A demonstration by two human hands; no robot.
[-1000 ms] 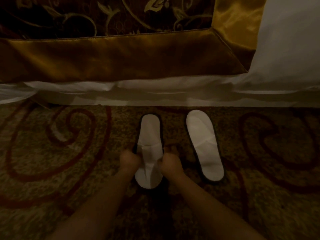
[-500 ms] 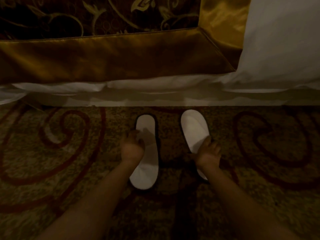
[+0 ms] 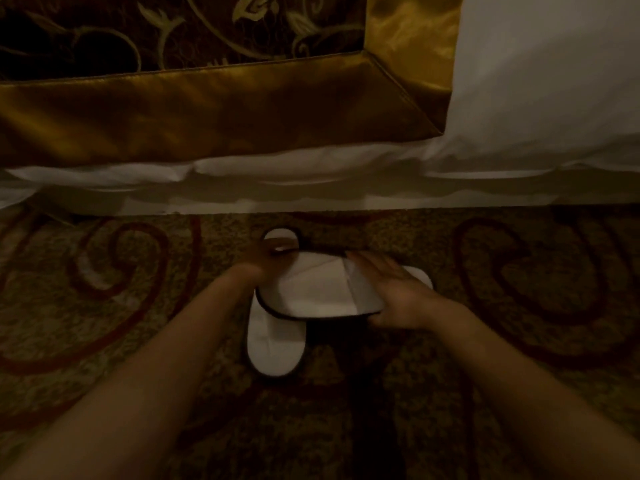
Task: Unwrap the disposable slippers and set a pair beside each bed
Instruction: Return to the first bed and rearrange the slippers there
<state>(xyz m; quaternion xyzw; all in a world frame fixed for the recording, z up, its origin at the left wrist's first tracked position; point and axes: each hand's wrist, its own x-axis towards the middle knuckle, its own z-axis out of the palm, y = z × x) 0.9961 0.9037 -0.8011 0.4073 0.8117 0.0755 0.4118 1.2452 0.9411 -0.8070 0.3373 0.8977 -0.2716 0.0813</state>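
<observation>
Kneeling viewpoint, dim light, looking down at patterned carpet [image 3: 104, 341] along the side of a bed [image 3: 311, 192]. Two bare forearms reach forward from the bottom of the view.

Right hand [image 3: 398, 296]: fingers extended and fairly flat along the far end of a white slipper [image 3: 318, 289], thumb tucked under its near edge, so the slipper is pinched between thumb and fingers. This slipper is turned crosswise, roughly parallel to the bed edge, and appears lifted off the carpet, with a dark shadow below it. Dark trim runs round its rim; a fold line crosses the upper near the right hand.

Left hand [image 3: 266, 258]: at the other end of the same slipper, fingers curled over its far corner. Blur there; how firm the hold is cannot be told.

Second slipper [image 3: 275, 344]: lying flat on the carpet, lengthwise toward the bed, partly covered by the held slipper that crosses over its middle. One rounded end shows beyond the left hand, close to the bed base; the broader end points back toward the person.

Bed: white sheet hanging along the edge, gold satin runner [image 3: 207, 109] with a dark floral panel above, white duvet [image 3: 547, 74] to the right.
</observation>
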